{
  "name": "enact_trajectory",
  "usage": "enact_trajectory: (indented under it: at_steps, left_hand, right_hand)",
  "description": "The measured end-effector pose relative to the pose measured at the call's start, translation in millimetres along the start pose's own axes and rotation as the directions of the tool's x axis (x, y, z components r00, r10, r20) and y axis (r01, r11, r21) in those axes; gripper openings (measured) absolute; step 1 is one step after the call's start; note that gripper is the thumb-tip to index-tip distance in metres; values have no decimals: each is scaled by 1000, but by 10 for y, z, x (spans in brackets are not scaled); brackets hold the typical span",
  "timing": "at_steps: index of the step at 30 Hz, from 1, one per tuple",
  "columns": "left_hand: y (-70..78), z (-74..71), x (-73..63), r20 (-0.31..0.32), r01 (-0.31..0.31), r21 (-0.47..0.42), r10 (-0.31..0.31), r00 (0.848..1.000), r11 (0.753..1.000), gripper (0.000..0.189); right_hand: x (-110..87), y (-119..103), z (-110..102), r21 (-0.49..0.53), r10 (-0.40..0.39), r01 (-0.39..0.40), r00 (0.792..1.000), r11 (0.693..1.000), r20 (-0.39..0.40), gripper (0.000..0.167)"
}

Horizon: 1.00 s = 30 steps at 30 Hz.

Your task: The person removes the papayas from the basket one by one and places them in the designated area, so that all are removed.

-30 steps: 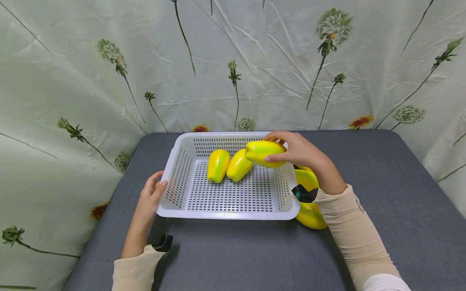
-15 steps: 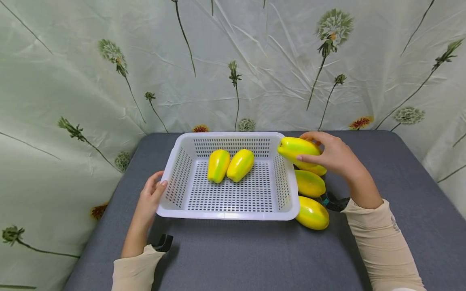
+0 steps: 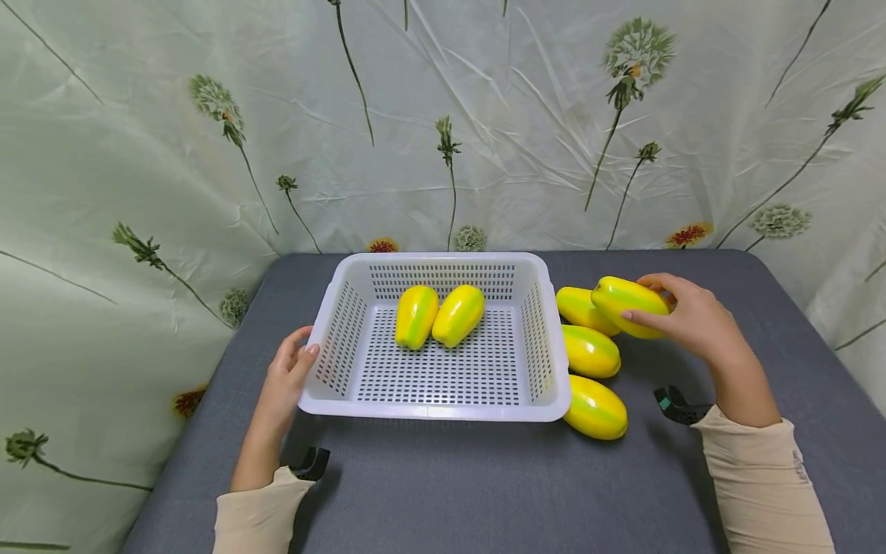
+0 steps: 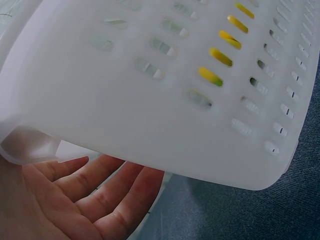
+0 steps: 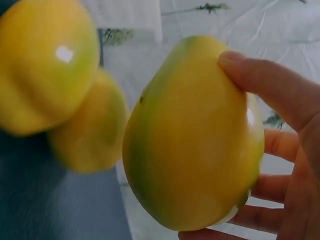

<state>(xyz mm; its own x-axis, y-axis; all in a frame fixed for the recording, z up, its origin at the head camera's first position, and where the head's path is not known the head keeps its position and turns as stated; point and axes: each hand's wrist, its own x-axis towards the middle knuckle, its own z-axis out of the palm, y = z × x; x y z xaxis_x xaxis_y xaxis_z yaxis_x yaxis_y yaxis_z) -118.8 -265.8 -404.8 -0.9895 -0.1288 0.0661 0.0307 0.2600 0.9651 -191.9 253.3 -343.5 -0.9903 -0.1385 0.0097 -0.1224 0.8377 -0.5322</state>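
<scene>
My right hand (image 3: 702, 323) grips a yellow-green papaya (image 3: 628, 308), thumb on one side and fingers on the other. The right wrist view shows this papaya (image 5: 192, 140) large in the grasp. Three more papayas lie in a column along the basket's right side: a far one (image 3: 581, 308), a middle one (image 3: 591, 352) and a near one (image 3: 597, 409). At the left, my left hand (image 3: 285, 373) holds the rim of the white perforated basket (image 3: 429, 412), thumb over the edge, fingers outside. Inside the basket sit two papayas, one left (image 3: 417, 317) and one right (image 3: 458, 315).
Grey cloth covers the table (image 3: 443, 492), which ends at a curtain (image 3: 526, 154) printed with dandelions behind and to the left. A black wrist camera (image 3: 681, 405) hangs under the right wrist, another black camera (image 3: 311, 463) by the left.
My right hand has carried its papaya from over the basket's right part out past the right rim, beside the far papaya. The left hand and basket stay put.
</scene>
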Motion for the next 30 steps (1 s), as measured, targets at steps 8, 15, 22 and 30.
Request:
enact_trajectory:
  at_steps: [8, 15, 22, 30]
  left_hand:
    - [-7, -1, -5, 0, 0, -2, 0, 1000, 1000, 44]
    - [-10, 5, -1, 0, 4, 7, -4, 1000, 1000, 45]
    - [-15, 7, 14, -3, -2, 5, 2, 1000, 1000, 44]
    - [-9, 2, 0, -6, 6, 23, -5, 1000, 1000, 45]
  right_hand:
    - [-20, 260, 18, -48, 123, -125, 991, 991, -46, 82]
    - [17, 458, 87, -66, 206, -208, 978, 976, -47, 85]
    - [44, 604, 252, -90, 232, -235, 972, 968, -38, 85]
    - [57, 612, 360, -119, 218, -224, 974, 967, -55, 83]
